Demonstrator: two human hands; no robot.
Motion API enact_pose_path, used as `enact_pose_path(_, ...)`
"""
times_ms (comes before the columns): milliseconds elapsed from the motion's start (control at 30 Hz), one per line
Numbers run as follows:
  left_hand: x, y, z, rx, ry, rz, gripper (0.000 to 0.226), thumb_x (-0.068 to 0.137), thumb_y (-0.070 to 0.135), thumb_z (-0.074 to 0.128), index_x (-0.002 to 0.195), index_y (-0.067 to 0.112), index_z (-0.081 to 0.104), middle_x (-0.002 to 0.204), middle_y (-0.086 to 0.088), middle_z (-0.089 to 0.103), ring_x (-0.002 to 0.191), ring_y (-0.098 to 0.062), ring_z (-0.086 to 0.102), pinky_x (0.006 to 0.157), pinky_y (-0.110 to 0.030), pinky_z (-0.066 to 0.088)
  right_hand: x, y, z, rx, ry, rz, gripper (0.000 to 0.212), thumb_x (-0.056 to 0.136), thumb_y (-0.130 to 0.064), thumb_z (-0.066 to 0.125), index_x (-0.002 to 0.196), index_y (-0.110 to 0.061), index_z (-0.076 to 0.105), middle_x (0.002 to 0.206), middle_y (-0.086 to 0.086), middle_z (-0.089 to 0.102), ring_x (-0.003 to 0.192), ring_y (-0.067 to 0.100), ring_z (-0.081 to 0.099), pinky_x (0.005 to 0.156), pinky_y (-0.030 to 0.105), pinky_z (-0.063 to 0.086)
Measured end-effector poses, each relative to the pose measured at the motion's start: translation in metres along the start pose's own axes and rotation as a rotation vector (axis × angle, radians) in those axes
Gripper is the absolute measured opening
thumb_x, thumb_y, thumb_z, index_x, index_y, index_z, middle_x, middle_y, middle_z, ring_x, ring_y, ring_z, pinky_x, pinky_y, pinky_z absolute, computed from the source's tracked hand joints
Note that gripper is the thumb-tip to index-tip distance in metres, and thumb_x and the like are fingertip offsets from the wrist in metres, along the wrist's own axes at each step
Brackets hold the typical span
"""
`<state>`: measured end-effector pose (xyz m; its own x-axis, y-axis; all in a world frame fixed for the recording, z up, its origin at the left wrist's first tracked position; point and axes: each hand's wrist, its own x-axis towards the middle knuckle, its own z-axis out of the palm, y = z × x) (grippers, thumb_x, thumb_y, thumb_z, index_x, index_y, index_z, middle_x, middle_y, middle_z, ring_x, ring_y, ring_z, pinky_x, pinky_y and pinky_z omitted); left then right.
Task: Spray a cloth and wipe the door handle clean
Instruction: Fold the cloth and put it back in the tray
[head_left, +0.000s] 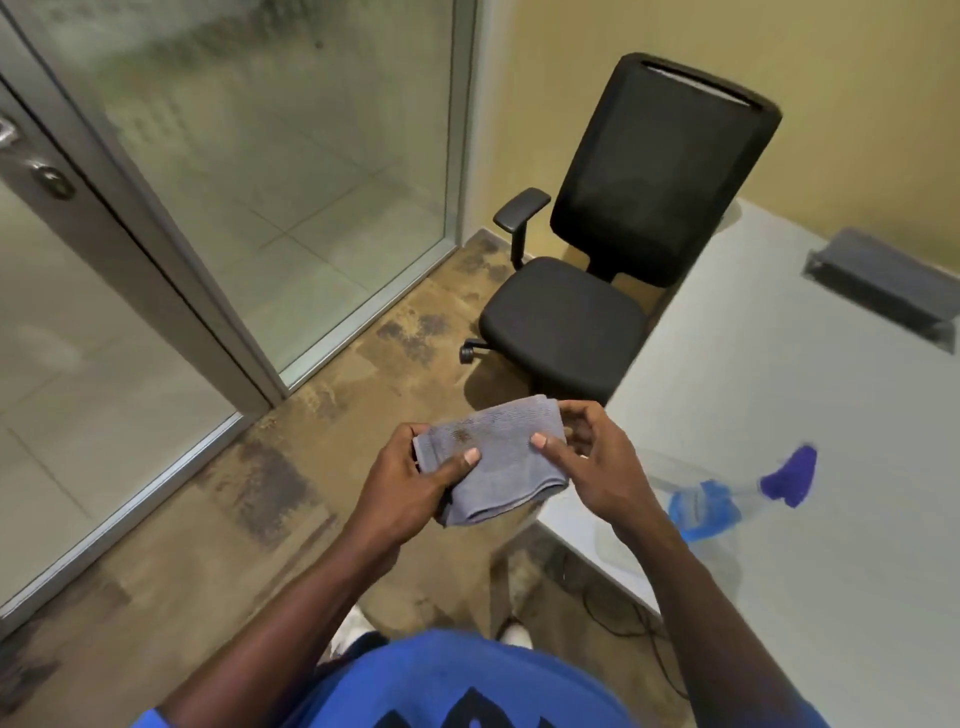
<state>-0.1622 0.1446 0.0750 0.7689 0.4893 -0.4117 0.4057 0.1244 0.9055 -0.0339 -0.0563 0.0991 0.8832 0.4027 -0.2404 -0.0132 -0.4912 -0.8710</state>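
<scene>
Head view: hands (509, 475) gripping folded woven cloth (498, 457).

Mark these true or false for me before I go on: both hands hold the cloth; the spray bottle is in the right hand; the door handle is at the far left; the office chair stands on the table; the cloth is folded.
1. Both hands hold the grey cloth. True: the left hand and the right hand each grip a side of it.
2. The spray bottle is in the right hand. False: it lies on its side on the white table, untouched.
3. The door handle is at the far left. True, partly cut off by the frame edge.
4. The office chair stands on the table. False: it stands on the floor beside it.
5. The cloth is folded. True.
</scene>
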Motion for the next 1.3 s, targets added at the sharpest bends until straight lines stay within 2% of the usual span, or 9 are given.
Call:
enact_pose_path(133, -0.014, -0.022, 0.084, -0.082, -0.076, -0.099, 0.045, 0.086, 0.024, 0.095, 0.122, 0.011, 0.071, 0.113, -0.008, 0.084, 0.104, -0.029, 0.081, 0.081, -0.043, 0.066, -0.002, 0.047, -0.063, -0.169, 0.08, 0.017, 0.045, 0.093, -0.045, 0.078, 0.127, -0.023, 0.058, 0.111, -0.008, 0.07, 0.096, 0.013, 0.071, 0.073, 0.019, 0.057)
enact_pose_path(333, -0.028, -0.051, 0.19, -0.148, 0.078, -0.138, 0.059, 0.08, 0.016, 0.1, 0.122, 0.017, 0.059, 0.119, -0.007, 0.08, 0.109, -0.026, 0.08, 0.096, -0.049, 0.068, 0.007, 0.095, -0.126, -0.313, 0.083, 0.074, 0.045, 0.097, -0.042, 0.075, 0.134, -0.019, 0.06, 0.122, 0.007, 0.075, 0.093, 0.017, 0.068, 0.066, 0.015, 0.053)
enact_pose_path(533, -0.033, -0.054, 0.248, -0.013, 0.181, -0.167, 0.064, 0.081, 0.023, 0.1, 0.119, 0.016, 0.049, 0.114, -0.003, 0.071, 0.097, -0.018, 0.072, 0.061, -0.011, 0.055, 0.025, 0.113, -0.148, -0.355, 0.024, 0.127, 0.045, 0.101, -0.034, 0.071, 0.14, -0.017, 0.058, 0.136, 0.011, 0.071, 0.112, 0.025, 0.07, 0.097, 0.037, 0.06)
enact_pose_path(667, -0.029, -0.054, 0.274, 0.082, 0.162, -0.194, 0.061, 0.082, 0.03, 0.099, 0.117, 0.015, 0.051, 0.118, -0.008, 0.072, 0.098, -0.021, 0.07, 0.055, -0.01, 0.05, 0.047, 0.116, -0.147, -0.606, -0.003, 0.183, 0.051, 0.102, -0.038, 0.069, 0.144, -0.01, 0.057, 0.139, 0.012, 0.068, 0.126, 0.032, 0.067, 0.111, 0.041, 0.052)
enact_pose_path(767, -0.023, -0.056, 0.285, 0.183, 0.129, -0.205, 0.061, 0.083, 0.035, 0.097, 0.119, 0.012, 0.053, 0.121, -0.009, 0.072, 0.106, -0.026, 0.073, 0.07, -0.019, 0.056, 0.059, 0.127, -0.143, -0.845, 0.011, 0.284, 0.053, 0.103, -0.041, 0.068, 0.144, -0.009, 0.057, 0.135, 0.012, 0.067, 0.123, 0.031, 0.068, 0.11, 0.041, 0.052)
enact_pose_path(967, -0.013, -0.069, 0.299, 0.603, 0.054, -0.156, 0.064, 0.089, 0.052, 0.088, 0.127, 0.013, 0.055, 0.129, -0.012, 0.074, 0.121, -0.034, 0.073, 0.096, -0.042, 0.058, 0.053, 0.16, -0.139, -0.89, 0.009, 0.147, 0.043, 0.103, -0.047, 0.065, 0.129, -0.014, 0.054, 0.123, 0.01, 0.07, 0.103, 0.027, 0.072, 0.093, 0.037, 0.058)
enact_pose_path(1167, -0.012, -0.074, 0.309, 0.968, -0.011, -0.03, 0.063, 0.103, 0.059, 0.068, 0.141, 0.011, 0.056, 0.145, -0.012, 0.053, 0.136, -0.029, 0.06, 0.104, -0.042, 0.054, 0.055, 0.168, -0.121, -1.163, -0.043, 0.283, 0.045, 0.107, -0.04, 0.061, 0.116, 0.003, 0.055, 0.109, 0.02, 0.065, 0.103, 0.027, 0.065, 0.102, 0.04, 0.054)
enact_pose_path(1233, -0.012, -0.078, 0.311, 1.039, 0.002, 0.003, 0.063, 0.105, 0.06, 0.063, 0.143, 0.011, 0.054, 0.146, -0.011, 0.053, 0.132, -0.027, 0.06, 0.102, -0.039, 0.055, 0.059, 0.179, -0.12, -1.143, -0.03, 0.097, 0.027, 0.107, -0.021, 0.057, 0.112, 0.005, 0.049, 0.103, 0.018, 0.062, 0.093, 0.032, 0.059, 0.086, 0.044, 0.054)
enact_pose_path(1300, -0.012, -0.084, 0.311, 1.125, 0.017, 0.097, 0.062, 0.108, 0.06, 0.057, 0.146, 0.012, 0.051, 0.148, -0.012, 0.055, 0.133, -0.027, 0.058, 0.106, -0.039, 0.053, 0.06, 0.179, -0.12, -1.071, -0.097, 0.031, 0.026, 0.108, -0.02, 0.055, 0.127, -0.003, 0.05, 0.119, 0.016, 0.063, 0.105, 0.036, 0.064, 0.091, 0.047, 0.054)
